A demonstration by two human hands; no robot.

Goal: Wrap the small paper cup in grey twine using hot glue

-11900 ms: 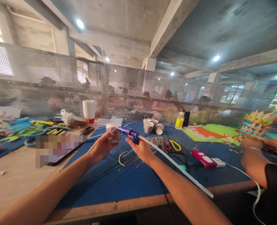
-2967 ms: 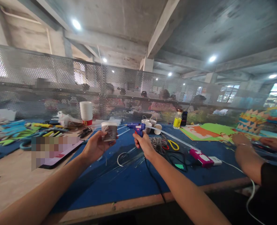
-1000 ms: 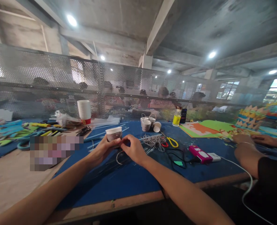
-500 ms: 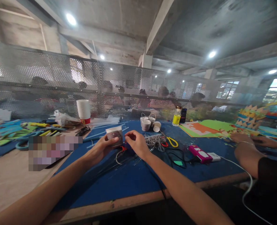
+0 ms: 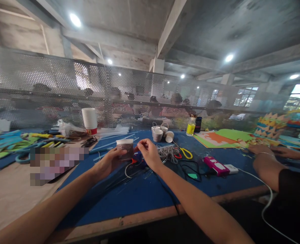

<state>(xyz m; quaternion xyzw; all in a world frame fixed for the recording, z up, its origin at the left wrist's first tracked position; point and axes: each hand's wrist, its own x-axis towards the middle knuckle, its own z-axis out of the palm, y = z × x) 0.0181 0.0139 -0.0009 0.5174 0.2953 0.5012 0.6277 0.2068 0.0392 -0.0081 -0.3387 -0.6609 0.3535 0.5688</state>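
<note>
My left hand is wrapped round a small paper cup with a dark band, held upright above the blue table mat. My right hand is beside the cup's rim, its fingers pinched together on something too small to make out. The blue glue gun lies on the mat just under my right hand, mostly hidden by it. A loop of white cord lies under my hands.
Several small cups and a tangle of twine lie behind my hands, with yellow scissors. A stack of white cups stands back left. Another person's arms rest at the right by coloured paper.
The glue gun, held in my right hand three seconds ago, now lies on the mat. My right hand has come to the cup's rim with pinched fingers.
</note>
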